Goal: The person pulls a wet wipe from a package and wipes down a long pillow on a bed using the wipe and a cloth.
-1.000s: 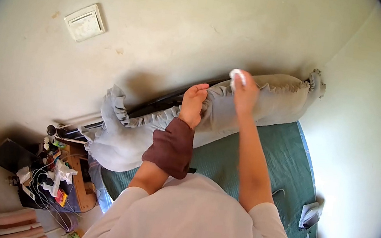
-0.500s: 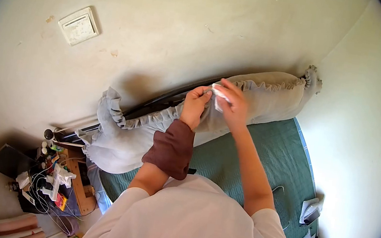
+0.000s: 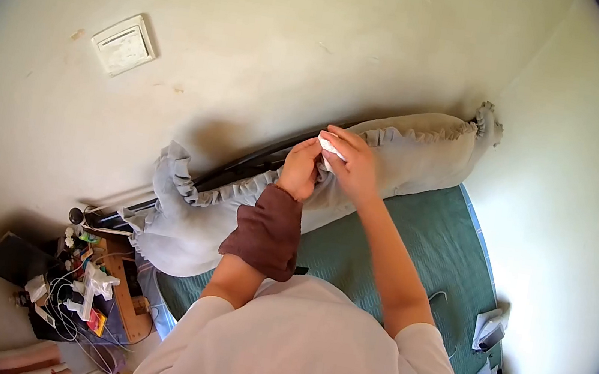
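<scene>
My right hand (image 3: 353, 167) holds a crumpled white tissue (image 3: 330, 146), folded between its thumb and fingers. Right beside it, my left hand (image 3: 299, 170) has its fingers closed in a pinch; its fingertips meet the tissue's edge, and what lies between them is hidden. A loose dark brown cloth (image 3: 265, 229) is wrapped around my left forearm. Behind and below both hands stretches a grey ruffled fabric cover (image 3: 425, 154) over a headboard. Part of the dark headboard frame (image 3: 242, 162) shows between the cover and the wall, left of my hands.
A green quilted bedspread (image 3: 421, 241) covers the bed below. On the left, a cluttered wooden stand (image 3: 130, 293) carries cables and a white power strip (image 3: 82, 301). A switch plate (image 3: 124, 45) is on the wall. Plastic bags (image 3: 490, 329) lie at the bed's right edge.
My right hand has moved slightly left and closed more tightly around the tissue. My left hand has shifted a little left, and its fingertips now press against the tissue's edge.
</scene>
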Demonstrator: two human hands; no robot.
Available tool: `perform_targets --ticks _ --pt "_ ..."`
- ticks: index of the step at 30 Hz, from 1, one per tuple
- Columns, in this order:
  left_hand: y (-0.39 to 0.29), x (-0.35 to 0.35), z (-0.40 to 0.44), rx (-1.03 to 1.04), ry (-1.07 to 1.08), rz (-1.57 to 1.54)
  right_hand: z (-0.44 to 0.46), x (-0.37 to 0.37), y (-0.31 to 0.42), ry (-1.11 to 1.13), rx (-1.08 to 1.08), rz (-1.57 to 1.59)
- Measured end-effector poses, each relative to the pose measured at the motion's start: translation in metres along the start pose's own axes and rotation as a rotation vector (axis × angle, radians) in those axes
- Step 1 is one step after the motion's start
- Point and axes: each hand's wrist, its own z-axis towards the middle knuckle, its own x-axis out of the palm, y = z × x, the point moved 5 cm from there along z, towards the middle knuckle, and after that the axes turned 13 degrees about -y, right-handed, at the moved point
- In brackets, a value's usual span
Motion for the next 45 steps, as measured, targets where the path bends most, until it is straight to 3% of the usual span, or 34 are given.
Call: perform_targets --ticks 2,4,6,9,12,14,16,18,20,21,22,24,25,26,28,29,31,32,35,39,41,43,44,45 --pt "0.005 -0.008 0.006 0.03 -0.006 -0.004 -0.003 0.008 0.006 0.032 -0.276 -0.321" --pt "0.007 -0.013 0.013 0.067 -0.009 0.0 0.004 0.015 0.005 0.04 -0.262 -0.308" --pt "0.013 -0.005 0.01 0.025 0.099 0.073 0.014 0.01 -0.019 -0.107 0.139 -0.212" --pt "0.006 -0.001 0.006 0.049 0.079 0.07 0.02 -0.004 -0.028 -0.23 0.211 -0.115" --pt "0.004 0.001 0.007 0.039 0.083 0.047 0.003 -0.011 -0.015 -0.215 0.093 0.069" --pt "0.004 0.002 0.008 0.013 0.105 0.052 -0.014 0.001 0.006 -0.111 -0.33 -0.264" --pt "0.01 -0.004 0.01 0.015 0.003 0.013 -0.004 0.006 0.0 -0.097 -0.317 -0.22" --pt "0.008 -0.012 0.01 -0.054 0.045 0.047 0.006 0.009 -0.015 -0.099 0.025 -0.227" --pt "-0.003 -0.006 0.002 0.033 0.139 0.398 0.015 0.004 -0.031 -0.217 0.048 -0.143" --pt "-0.01 -0.005 -0.007 0.182 0.087 0.515 0.02 -0.007 -0.032 -0.294 0.167 -0.056" --pt "-0.009 -0.009 -0.009 0.189 0.083 0.513 0.025 -0.016 -0.033 -0.366 0.282 0.033" --pt "-0.013 -0.018 -0.016 0.586 0.157 0.837 0.021 -0.029 -0.024 -0.364 0.317 0.12" --pt "-0.012 -0.027 -0.014 0.718 0.094 1.119 0.014 -0.034 -0.023 -0.366 0.351 0.201" --pt "-0.005 -0.03 -0.011 0.712 0.089 1.117 0.008 -0.037 -0.025 -0.36 0.356 0.199" --pt "0.007 -0.039 0.001 0.546 -0.026 0.803 0.001 -0.04 -0.017 -0.311 0.126 0.116" --pt "0.003 -0.035 0.0 0.546 -0.028 0.798 0.0 -0.04 -0.001 -0.267 -0.007 0.073" --pt "0.009 -0.029 -0.002 0.085 0.108 0.397 -0.009 -0.027 0.005 -0.168 -0.134 0.003" --pt "0.008 -0.026 -0.004 0.087 0.106 0.397 -0.015 -0.016 0.008 -0.074 -0.258 -0.065" --pt "0.005 -0.02 -0.008 0.237 0.124 0.379 -0.024 0.015 -0.007 0.048 -0.124 -0.051" --pt "0.007 -0.031 0.001 0.426 0.152 0.484 -0.016 0.024 -0.005 -0.059 -0.127 -0.12" --pt "0.008 -0.026 0.0 0.495 0.184 0.549 -0.01 0.024 -0.022 -0.008 0.319 -0.214" --pt "0.003 -0.014 -0.013 0.656 0.172 0.612 0.001 0.024 -0.035 -0.051 0.319 -0.168" --pt "0.0 -0.013 -0.016 0.649 0.177 0.614 0.004 0.023 -0.039 -0.095 0.317 -0.118" --pt "0.0 -0.016 -0.011 0.431 0.149 0.469 0.005 0.019 -0.043 -0.143 0.328 -0.025"
